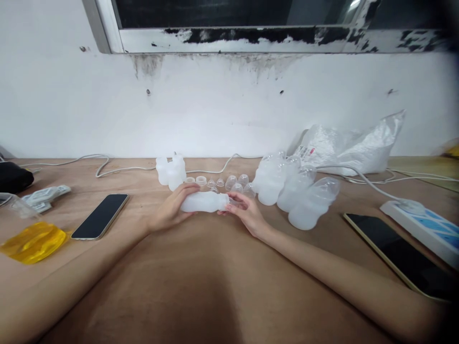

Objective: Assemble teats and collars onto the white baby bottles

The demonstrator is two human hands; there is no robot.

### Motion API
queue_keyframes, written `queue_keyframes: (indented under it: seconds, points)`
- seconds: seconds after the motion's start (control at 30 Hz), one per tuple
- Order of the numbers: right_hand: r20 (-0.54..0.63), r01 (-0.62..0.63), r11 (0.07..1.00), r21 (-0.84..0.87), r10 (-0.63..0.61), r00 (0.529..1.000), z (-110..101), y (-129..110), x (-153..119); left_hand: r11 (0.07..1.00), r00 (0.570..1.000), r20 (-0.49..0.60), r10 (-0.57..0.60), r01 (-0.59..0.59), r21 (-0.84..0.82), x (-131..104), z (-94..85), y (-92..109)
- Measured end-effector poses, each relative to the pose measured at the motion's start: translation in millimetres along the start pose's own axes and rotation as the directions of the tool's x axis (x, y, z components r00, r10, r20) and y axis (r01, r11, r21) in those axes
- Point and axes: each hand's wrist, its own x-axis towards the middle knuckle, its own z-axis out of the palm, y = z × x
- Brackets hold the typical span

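A white translucent bottle (202, 202) lies sideways in my left hand (174, 209), whose fingers wrap round its base end. My right hand (247, 213) pinches a small clear part at the bottle's neck; that part is mostly hidden by the fingers. Just behind the bottle are ring collars (201, 181), small clear nipples (220, 182) and clear domed caps (243, 180). Two open-looking white bottles (176, 173) stand behind my left hand. To the right of my right hand stand several capped bottles (304, 203) in a cluster.
Phones lie at left (100, 216) and right (394, 253). A power strip (426, 229) with cables sits at far right. A plastic bag (358, 148) leans by the wall. On the left are a container of yellow liquid (34, 242), white packets (45, 197) and a black item (15, 177).
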Motion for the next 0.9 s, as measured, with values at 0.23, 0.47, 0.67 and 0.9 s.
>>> queue_keyframes:
  seconds: [0.23, 0.47, 0.67, 0.9]
  points:
    - [-0.019, -0.023, 1.0, -0.02, 0.023, 1.0, -0.3, -2.5, -1.1, 0.941, 0.948, 0.068, -0.312, 0.318, -0.114, -6.4, 5.5, -2.7]
    - [-0.032, -0.026, 0.999, -0.029, 0.025, 0.999, 0.6, -2.0, -0.8, 0.992, 0.995, -0.049, -0.082, 0.077, -0.105, -3.9, 2.6, -1.5]
    - [-0.03, -0.021, 1.0, -0.02, 0.02, 0.999, 1.2, -1.9, -0.8, 0.874, 0.933, 0.016, -0.359, 0.342, -0.346, -3.5, 5.0, -0.8]
    - [-0.044, -0.024, 1.0, -0.019, 0.023, 0.999, -1.9, 0.5, 0.2, 0.823, 0.897, 0.178, -0.405, 0.443, -0.355, -2.4, 1.9, 3.5]
